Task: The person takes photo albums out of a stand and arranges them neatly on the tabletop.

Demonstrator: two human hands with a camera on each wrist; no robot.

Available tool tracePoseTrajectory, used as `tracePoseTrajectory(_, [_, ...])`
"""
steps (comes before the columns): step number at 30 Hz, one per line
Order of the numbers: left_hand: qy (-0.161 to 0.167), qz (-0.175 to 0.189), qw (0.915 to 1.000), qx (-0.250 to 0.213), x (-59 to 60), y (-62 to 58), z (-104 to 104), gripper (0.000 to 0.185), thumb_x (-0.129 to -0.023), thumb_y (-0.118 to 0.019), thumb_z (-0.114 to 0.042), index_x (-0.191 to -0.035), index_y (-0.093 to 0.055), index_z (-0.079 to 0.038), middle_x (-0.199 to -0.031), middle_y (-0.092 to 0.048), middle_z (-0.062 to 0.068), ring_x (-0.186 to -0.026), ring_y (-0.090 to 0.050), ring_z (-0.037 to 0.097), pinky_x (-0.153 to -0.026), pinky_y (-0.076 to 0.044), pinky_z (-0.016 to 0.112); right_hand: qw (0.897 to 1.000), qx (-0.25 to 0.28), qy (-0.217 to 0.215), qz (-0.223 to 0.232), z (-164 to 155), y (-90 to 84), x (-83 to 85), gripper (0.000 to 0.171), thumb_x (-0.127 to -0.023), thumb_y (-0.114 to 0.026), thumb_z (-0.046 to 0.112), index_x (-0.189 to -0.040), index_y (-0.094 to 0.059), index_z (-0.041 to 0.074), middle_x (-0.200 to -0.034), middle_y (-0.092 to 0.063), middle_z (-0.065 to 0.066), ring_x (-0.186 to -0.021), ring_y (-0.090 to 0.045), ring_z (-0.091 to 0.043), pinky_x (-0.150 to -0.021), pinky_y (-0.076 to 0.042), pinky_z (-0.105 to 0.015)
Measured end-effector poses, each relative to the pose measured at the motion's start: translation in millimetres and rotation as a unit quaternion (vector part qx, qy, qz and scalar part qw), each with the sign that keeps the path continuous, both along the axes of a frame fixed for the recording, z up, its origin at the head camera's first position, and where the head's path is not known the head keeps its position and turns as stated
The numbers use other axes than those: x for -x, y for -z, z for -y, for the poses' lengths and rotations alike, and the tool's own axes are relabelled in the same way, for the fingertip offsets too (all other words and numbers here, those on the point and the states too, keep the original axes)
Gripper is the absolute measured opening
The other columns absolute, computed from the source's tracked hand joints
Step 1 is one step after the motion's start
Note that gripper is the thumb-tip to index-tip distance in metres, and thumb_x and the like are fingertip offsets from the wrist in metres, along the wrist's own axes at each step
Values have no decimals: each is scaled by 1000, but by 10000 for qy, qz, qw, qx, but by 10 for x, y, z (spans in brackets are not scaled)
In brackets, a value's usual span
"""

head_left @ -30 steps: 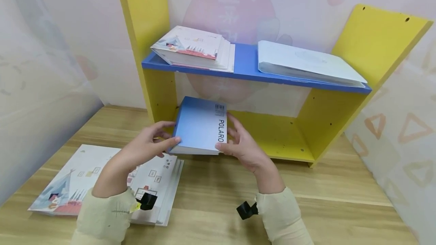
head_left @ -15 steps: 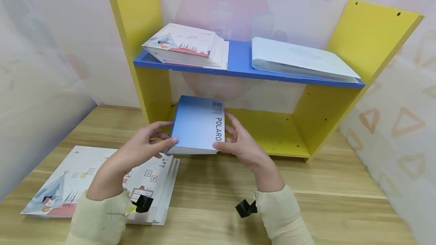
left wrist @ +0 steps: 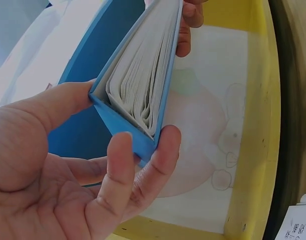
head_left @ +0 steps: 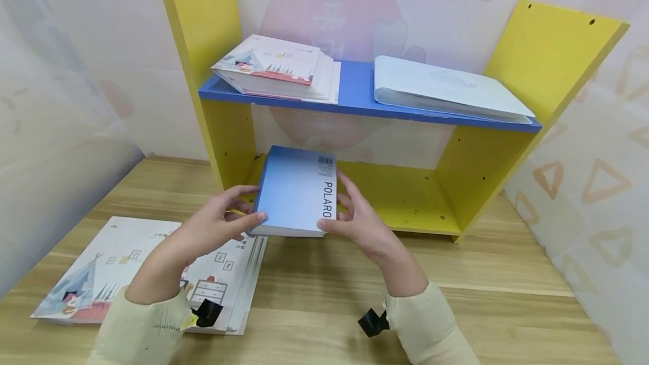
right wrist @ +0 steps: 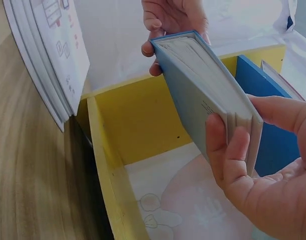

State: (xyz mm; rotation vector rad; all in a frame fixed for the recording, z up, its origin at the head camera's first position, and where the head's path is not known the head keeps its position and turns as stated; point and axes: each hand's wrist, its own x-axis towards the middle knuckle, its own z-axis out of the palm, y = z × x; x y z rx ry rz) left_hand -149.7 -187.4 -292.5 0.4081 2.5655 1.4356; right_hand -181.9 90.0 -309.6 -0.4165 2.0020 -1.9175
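A thick blue book (head_left: 298, 190) with "POLARO" on its cover is held flat between both hands, above the table in front of the lower opening of a yellow shelf unit (head_left: 400, 196). My left hand (head_left: 223, 224) grips its near left corner, thumb on the cover and fingers under it. My right hand (head_left: 355, 218) grips the near right corner the same way. The left wrist view shows the book's (left wrist: 137, 95) page edges facing me, my left hand (left wrist: 92, 165) pinching its corner. In the right wrist view my right hand (right wrist: 258, 165) clasps the book (right wrist: 203, 95).
The unit's blue upper shelf (head_left: 360, 97) carries a stack of illustrated booklets (head_left: 279, 69) on the left and a flat white folder (head_left: 446, 89) on the right. More illustrated booklets (head_left: 147, 269) lie on the wooden table (head_left: 481, 286) at my left. Patterned walls close in on both sides.
The book has shifted slightly toward me and down in both hands. The view has moved a little to the left since one second ago.
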Motion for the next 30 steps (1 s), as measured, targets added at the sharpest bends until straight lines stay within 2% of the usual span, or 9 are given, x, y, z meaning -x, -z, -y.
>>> tracePoseTrajectory(8, [153,-7,9999,-51,-29,23,-4,69,-97,-65,-29,-151,-31,-2,-117,-60,21,-80,-66,21,-75,-57,34,10000,-40,47,-2,-26,28,-65,104,-86,-70,-7,-160,-7,32,-158,-36,-13,-120,-63,-30,-97,-55,-39])
tracePoseTrajectory(13, [270,16,9995,-169,-50,65,-9,67,-97,-65,-27,-149,-33,0,-112,-62,19,-86,-66,22,-75,-58,33,10000,-65,-14,-52,-58,42,-117,105,-87,-70,-6,-160,-6,33,-156,-38,-15,-115,-64,-28,-95,-55,-37])
tracePoseTrajectory(19, [410,195,9988,-201,-79,118,-14,66,-97,-66,-28,-146,-33,1,-116,-60,21,-95,-67,22,-75,-58,32,9999,-130,-80,38,-103,55,-176,106,-86,-71,-5,-159,-7,36,-155,-39,-12,-115,-63,-28,-94,-55,-36])
tracePoseTrajectory(26, [547,298,9978,-219,-104,153,10,68,-97,-65,-28,-147,-30,1,-115,-59,20,-88,-68,23,-72,-57,36,9997,-187,-72,122,-87,85,-237,105,-86,-71,-4,-159,-7,35,-156,-39,-12,-113,-64,-27,-94,-55,-38])
tracePoseTrajectory(30, [657,366,9968,-283,-121,196,25,68,-97,-66,-27,-147,-29,1,-115,-59,19,-88,-68,21,-72,-56,34,9996,-212,-98,155,-86,135,-280,104,-87,-71,-4,-159,-6,34,-156,-38,-14,-112,-64,-27,-94,-55,-37])
